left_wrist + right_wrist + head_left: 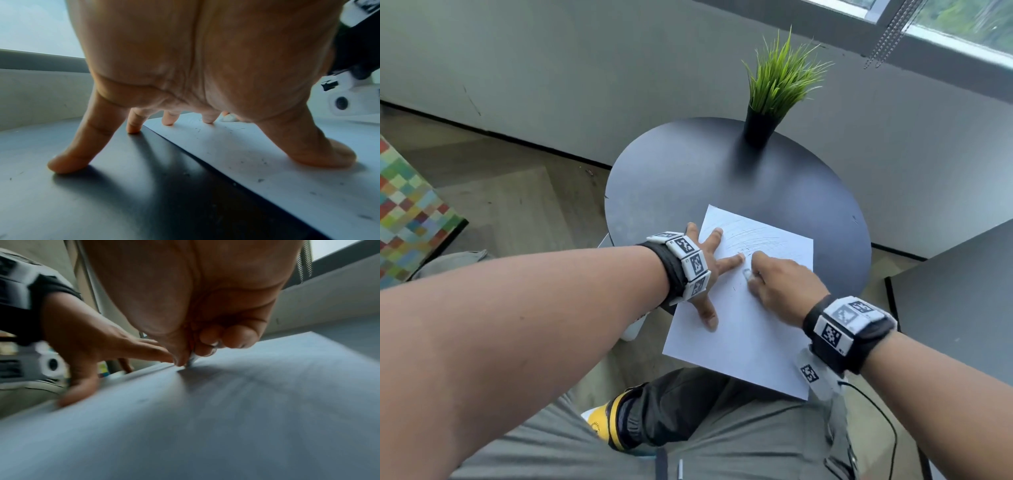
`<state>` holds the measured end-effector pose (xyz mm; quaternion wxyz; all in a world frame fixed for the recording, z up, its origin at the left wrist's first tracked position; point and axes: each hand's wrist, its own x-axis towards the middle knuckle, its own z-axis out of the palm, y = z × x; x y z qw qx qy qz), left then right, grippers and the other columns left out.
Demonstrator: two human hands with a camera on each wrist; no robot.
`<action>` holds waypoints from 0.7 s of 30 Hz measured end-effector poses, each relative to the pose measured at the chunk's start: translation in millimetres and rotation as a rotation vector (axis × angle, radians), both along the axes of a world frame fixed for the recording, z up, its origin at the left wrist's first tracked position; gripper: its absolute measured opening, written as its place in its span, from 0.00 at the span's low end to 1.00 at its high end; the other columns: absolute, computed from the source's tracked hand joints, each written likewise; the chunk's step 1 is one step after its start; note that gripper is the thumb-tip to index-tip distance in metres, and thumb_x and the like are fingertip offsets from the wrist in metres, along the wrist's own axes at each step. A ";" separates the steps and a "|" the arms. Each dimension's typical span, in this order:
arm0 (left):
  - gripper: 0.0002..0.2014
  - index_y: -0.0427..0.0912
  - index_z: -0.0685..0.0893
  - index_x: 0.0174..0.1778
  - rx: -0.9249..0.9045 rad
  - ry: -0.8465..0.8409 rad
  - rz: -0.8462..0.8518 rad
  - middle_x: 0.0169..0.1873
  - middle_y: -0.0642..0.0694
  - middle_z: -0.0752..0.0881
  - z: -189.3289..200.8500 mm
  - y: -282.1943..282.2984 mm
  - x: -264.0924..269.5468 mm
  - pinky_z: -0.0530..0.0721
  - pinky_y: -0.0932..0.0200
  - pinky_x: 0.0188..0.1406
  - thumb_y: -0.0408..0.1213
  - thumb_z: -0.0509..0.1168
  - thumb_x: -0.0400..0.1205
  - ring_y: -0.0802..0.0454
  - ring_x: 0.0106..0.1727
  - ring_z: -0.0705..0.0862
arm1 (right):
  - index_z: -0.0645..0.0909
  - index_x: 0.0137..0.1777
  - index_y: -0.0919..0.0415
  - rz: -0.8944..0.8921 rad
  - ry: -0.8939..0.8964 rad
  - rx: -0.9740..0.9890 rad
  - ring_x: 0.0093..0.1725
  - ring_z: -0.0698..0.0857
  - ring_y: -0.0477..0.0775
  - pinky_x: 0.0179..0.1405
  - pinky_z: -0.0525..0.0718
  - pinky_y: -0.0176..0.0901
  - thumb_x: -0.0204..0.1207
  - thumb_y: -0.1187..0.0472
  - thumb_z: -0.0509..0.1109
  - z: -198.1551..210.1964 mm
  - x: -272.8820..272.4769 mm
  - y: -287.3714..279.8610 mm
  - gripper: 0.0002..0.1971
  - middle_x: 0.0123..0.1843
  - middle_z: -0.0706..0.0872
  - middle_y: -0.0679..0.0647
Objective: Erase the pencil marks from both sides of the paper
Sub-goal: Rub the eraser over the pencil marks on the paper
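A white sheet of paper [743, 329] lies on the round dark table [688, 178], its near corner hanging over the edge. Faint pencil strokes [750, 236] cross its far part. My left hand [710, 270] is spread flat, with fingers pressing the sheet's left side and the little finger [68, 160] on the bare table. My right hand [774, 281] pinches a small white eraser [747, 274] and presses its tip onto the paper [226, 410] just right of the left index fingertip. In the right wrist view the eraser [192, 358] shows between thumb and fingers, blurred.
A black pot of green grass [774, 92] stands at the table's far edge. A second dark tabletop [959, 298] sits to the right. Eraser crumbs [261, 180] dot the paper. My knees [688, 428] are below the table's near edge.
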<state>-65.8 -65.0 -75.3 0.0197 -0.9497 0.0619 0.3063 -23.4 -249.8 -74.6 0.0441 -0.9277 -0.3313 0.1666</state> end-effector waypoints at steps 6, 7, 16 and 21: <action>0.69 0.72 0.30 0.80 0.005 0.002 -0.002 0.84 0.44 0.30 -1.0 -1.3 1.6 0.60 0.15 0.70 0.78 0.73 0.55 0.18 0.80 0.34 | 0.70 0.53 0.52 0.137 0.088 -0.032 0.49 0.82 0.62 0.48 0.81 0.54 0.85 0.48 0.58 -0.6 -20.6 2.5 0.09 0.49 0.84 0.52; 0.69 0.72 0.30 0.80 0.001 0.003 0.005 0.84 0.44 0.30 -1.8 -1.4 1.9 0.60 0.15 0.70 0.79 0.73 0.55 0.18 0.80 0.34 | 0.71 0.53 0.54 0.043 0.041 -0.031 0.50 0.82 0.62 0.48 0.81 0.53 0.86 0.46 0.57 1.7 -6.8 0.5 0.11 0.49 0.84 0.54; 0.70 0.73 0.31 0.80 -0.001 -0.006 0.000 0.85 0.44 0.31 -3.4 1.2 1.8 0.60 0.14 0.70 0.78 0.74 0.53 0.18 0.80 0.34 | 0.71 0.58 0.51 0.070 0.092 -0.023 0.54 0.84 0.64 0.50 0.82 0.54 0.84 0.48 0.59 -0.5 -23.1 13.2 0.10 0.53 0.86 0.55; 0.70 0.73 0.32 0.80 0.001 -0.019 -0.006 0.85 0.44 0.32 -6.0 0.9 0.9 0.62 0.14 0.69 0.79 0.73 0.52 0.18 0.80 0.36 | 0.69 0.55 0.53 0.007 0.027 -0.015 0.53 0.83 0.66 0.48 0.81 0.54 0.83 0.52 0.60 0.3 -11.3 14.7 0.07 0.54 0.86 0.59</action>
